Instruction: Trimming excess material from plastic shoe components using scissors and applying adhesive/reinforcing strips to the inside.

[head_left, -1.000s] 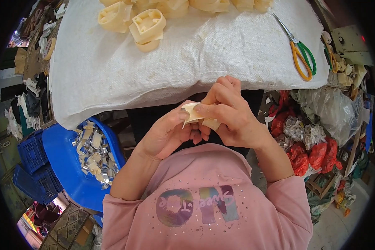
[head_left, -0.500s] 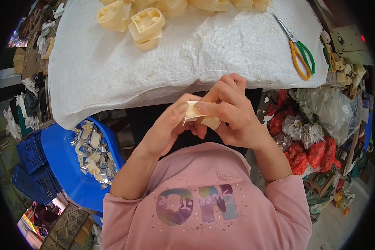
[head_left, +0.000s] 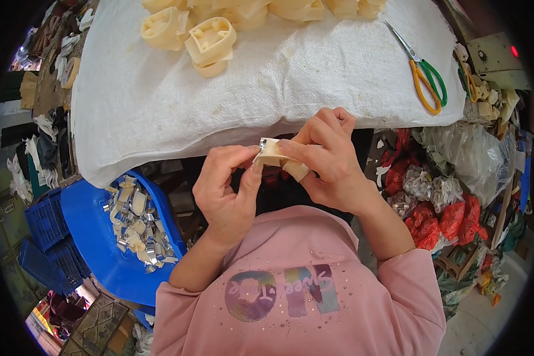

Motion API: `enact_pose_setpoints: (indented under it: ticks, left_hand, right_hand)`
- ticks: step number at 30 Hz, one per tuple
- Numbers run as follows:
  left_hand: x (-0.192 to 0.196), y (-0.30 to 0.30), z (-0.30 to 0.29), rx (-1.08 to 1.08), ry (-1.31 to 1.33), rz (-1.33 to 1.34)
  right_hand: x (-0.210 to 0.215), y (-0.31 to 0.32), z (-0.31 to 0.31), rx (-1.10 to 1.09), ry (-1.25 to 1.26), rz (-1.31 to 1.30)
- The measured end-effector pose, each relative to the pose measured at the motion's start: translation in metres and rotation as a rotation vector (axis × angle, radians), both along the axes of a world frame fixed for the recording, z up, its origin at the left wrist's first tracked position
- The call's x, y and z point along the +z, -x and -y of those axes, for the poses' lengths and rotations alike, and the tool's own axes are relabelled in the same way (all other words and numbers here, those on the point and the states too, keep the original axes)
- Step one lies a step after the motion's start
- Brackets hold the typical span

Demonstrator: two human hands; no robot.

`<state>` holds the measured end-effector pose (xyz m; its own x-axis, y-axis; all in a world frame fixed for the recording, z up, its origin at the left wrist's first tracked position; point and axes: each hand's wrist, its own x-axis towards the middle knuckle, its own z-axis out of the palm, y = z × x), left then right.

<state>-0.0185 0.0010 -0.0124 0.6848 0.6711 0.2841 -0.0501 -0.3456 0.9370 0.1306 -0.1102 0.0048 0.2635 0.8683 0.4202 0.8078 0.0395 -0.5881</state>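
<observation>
One cream curved piece [head_left: 273,147] is under handling; we find it between the two hands, just off the near edge of the white-covered table [head_left: 249,89] and above the wearer's lap. We record the left hand [head_left: 224,190] with thumb and forefinger pinched on the piece's left end, where a small silver patch shows; its other fingers are curled. We record the right hand [head_left: 332,159] gripping the opposite end, thumb laid on top, with the supporting fingers partly hidden.

At the far side of the table we note a row of cream moulded parts [head_left: 210,38], some overlapping. One pair of scissors [head_left: 416,58] with a yellow and a green handle lies at the right, its blades together.

To the left of the wearer, we observe a blue plastic container [head_left: 92,222] with a heap of silver-and-cream pieces [head_left: 138,202], beside blue perforated crates [head_left: 41,210]. To the right, we list red plastic bags [head_left: 422,224] near a clear plastic bag [head_left: 477,151]. The wearer has on a pink shirt [head_left: 279,237] with a printed front.
</observation>
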Motion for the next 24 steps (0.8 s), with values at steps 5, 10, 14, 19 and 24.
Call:
enact_pose_setpoints:
  ticks: [5, 10, 14, 19, 24]
  left_hand:
    - [0.0, 0.0, -0.003, -0.033, -0.092, -0.025]
    - [0.001, -0.001, -0.002, -0.045, -0.072, -0.039]
    - [0.008, -0.007, 0.007, -0.04, 0.225, -0.018]
    - [0.007, -0.003, 0.01, 0.024, 0.55, -0.013]
    - [0.011, -0.005, 0.007, -0.013, 0.049, -0.17]
  right_hand:
    - [-0.001, 0.001, 0.004, 0.011, 0.031, -0.016]
    - [0.003, 0.001, 0.006, 0.028, 0.106, -0.02]
    - [0.007, 0.001, 0.007, 0.02, 0.123, -0.009]
    - [0.004, 0.003, 0.01, 0.055, 0.135, 0.011]
    - [0.0, 0.002, 0.011, 0.028, 0.123, -0.002]
